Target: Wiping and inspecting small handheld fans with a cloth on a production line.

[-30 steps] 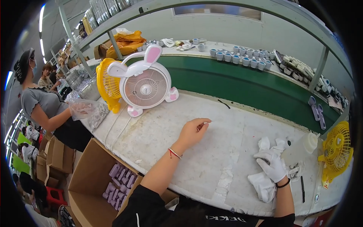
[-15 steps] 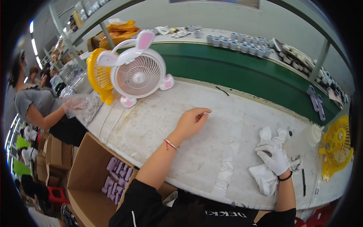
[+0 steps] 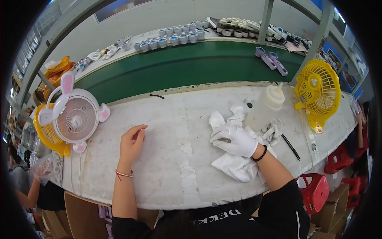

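White cloth (image 3: 234, 168): on the surface (image 3: 167, 113), under my gloved right hand (image 3: 234, 140); fingers curled, pinch cannot be told. From there: bottle (image 3: 266, 107), 1 o'clock; yellow fan (image 3: 318, 89), 2; pen (image 3: 291, 147), 3; bare left hand (image 3: 133, 143), 9, fingers loosely bent, nothing seen held. View swung right: cloth nearer centre, contact unchanged.

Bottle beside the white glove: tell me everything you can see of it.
The bottle looks like cloudy, translucent plastic with a whitish cap and a short nozzle. It appears to stand upright on the white table, beyond the gloved right hand. White cloth bunches at its near side, seemingly touching; contents are unclear.
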Demonstrator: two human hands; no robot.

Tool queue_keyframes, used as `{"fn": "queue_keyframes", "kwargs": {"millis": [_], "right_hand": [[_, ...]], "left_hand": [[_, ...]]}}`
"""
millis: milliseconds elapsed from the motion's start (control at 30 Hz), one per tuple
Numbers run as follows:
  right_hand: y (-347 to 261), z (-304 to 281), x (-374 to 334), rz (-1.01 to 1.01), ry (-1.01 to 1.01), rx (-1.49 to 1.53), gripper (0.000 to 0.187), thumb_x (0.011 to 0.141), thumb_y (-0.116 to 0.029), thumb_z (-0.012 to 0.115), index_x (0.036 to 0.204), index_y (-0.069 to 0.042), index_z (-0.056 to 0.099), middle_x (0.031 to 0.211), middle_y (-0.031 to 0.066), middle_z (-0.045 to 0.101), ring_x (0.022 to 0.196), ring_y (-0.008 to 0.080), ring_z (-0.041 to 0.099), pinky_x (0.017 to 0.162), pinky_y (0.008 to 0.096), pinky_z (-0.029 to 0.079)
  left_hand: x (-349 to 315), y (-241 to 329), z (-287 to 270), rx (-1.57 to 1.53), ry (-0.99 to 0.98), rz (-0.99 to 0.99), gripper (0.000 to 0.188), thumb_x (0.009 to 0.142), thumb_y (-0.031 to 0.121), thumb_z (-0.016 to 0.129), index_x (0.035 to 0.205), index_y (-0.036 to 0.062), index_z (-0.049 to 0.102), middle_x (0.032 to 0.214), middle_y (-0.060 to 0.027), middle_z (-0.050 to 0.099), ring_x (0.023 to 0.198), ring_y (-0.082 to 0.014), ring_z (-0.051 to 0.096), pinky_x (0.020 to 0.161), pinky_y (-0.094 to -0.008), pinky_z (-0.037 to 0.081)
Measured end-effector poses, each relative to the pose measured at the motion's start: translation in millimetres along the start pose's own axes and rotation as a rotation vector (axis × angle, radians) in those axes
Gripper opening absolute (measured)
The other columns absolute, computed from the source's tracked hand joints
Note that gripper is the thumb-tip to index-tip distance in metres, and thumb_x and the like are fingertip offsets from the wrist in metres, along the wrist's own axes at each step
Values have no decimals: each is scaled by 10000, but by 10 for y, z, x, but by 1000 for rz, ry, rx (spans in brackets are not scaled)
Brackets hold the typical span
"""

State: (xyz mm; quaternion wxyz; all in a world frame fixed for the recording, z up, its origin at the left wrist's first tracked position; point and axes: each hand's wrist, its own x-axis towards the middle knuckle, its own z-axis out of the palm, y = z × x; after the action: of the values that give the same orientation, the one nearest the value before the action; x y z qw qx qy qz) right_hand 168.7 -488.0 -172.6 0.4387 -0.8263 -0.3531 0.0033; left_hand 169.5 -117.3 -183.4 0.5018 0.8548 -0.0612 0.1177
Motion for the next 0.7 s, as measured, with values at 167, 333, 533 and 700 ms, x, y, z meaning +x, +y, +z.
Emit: {"fn": "queue_keyframes", "kwargs": {"millis": [167,333,533,700], "right_hand": [[44,-5,-18,-55,1,-8,73,834,-104,673,863,-40,695,939,50,678,833,224,634,734,314,504],[63,15,-33,74,-15,102,83,841,-100,669,884,-33,693,943,65,675,857,217,633,753,312,504],[69,10,-13,17,-19,52,95,841,-104,671,893,-28,693,957,68,670,867,221,630,767,313,505],[45,-3,-16,21,-38,21,91,840,-103,666,889,-31,693,969,69,670,888,226,629,785,319,502]], "left_hand": [[-3,42,36,7,-6,-17,177,949,113,573,1047,23,688,829,-41,656,723,-107,617,674,-230,493],[10,25,26,9,-15,-30,180,949,119,572,1046,25,691,872,-48,677,729,-107,624,678,-234,495],[18,-1,2,14,-31,-21,174,948,119,576,1033,21,693,877,-51,679,732,-107,627,682,-234,495],[-6,24,11,20,-26,-27,169,945,116,581,1027,21,694,873,-53,678,730,-106,625,680,-234,493]]}}
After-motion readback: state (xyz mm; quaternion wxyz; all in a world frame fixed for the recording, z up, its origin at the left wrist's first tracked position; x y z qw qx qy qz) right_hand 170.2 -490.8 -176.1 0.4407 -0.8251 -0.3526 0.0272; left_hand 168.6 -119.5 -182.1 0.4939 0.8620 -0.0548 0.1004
